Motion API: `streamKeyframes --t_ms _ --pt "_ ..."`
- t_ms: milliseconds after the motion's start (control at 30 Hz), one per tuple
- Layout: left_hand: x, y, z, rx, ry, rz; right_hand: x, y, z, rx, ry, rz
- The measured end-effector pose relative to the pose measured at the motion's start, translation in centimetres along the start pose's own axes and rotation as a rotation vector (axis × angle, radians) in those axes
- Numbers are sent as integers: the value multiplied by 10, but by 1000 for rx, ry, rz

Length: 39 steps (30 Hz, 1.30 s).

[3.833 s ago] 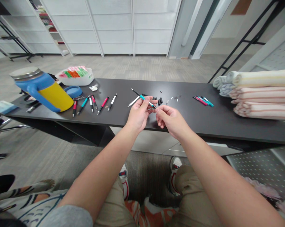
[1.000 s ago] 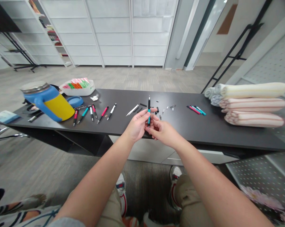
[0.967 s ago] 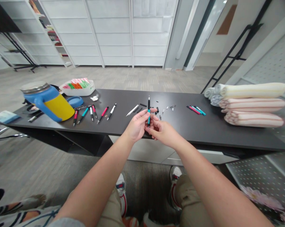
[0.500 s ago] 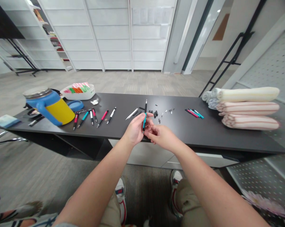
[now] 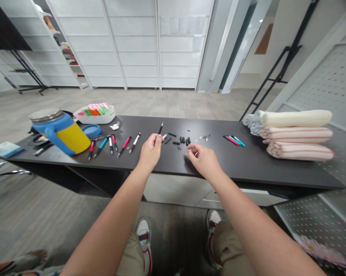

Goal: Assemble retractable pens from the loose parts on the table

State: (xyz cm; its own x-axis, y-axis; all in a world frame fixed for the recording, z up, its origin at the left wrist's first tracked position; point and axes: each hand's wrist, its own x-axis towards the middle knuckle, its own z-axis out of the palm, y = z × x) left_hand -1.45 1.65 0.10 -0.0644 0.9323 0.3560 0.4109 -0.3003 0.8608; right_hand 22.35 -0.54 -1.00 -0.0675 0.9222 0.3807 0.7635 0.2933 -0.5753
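Note:
My left hand [image 5: 150, 153] is closed around a pen [image 5: 160, 128], its black end and tip pointing up and away; the hand hides the rest. White sticks [image 5: 164, 136] show partly behind those fingers. My right hand [image 5: 203, 158] hovers low over the table with thumb and forefinger pinched. Whatever may be between those fingertips is too small to make out. Just beyond them stand short black caps [image 5: 186, 140]. Black tubes [image 5: 172, 134] lie between the two hands, and small clear or silvery bits [image 5: 206, 137] are scattered to the right.
On the dark table [image 5: 218, 163], several pens [image 5: 124, 146] lie to the left beside a blue-yellow mug [image 5: 65, 132]. A white basket [image 5: 106, 116] of colourful packets stands behind. Pink and turquoise barrels [image 5: 233, 140] lie right, before rolled towels [image 5: 300, 134].
My hands have parted. The left has carried the pen leftward and tilted it, hiding its turquoise part; the right has moved right, toward the small black parts.

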Motion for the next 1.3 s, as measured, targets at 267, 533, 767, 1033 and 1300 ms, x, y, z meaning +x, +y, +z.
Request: streamKeyframes --t_ms 267,533,767,1033,1300 --pt "2 2 11 211 -46 32 18 -19 22 -327 30 -311" --pt "7 -5 13 180 -70 34 22 -17 30 -331 -146 -271" --pt "6 -4 13 186 -87 40 25 -12 33 -264 -93 -287" --pt "3 0 11 214 -106 59 26 -5 23 91 103 -379" --pt "1 4 13 352 -245 133 26 0 16 415 221 -37"
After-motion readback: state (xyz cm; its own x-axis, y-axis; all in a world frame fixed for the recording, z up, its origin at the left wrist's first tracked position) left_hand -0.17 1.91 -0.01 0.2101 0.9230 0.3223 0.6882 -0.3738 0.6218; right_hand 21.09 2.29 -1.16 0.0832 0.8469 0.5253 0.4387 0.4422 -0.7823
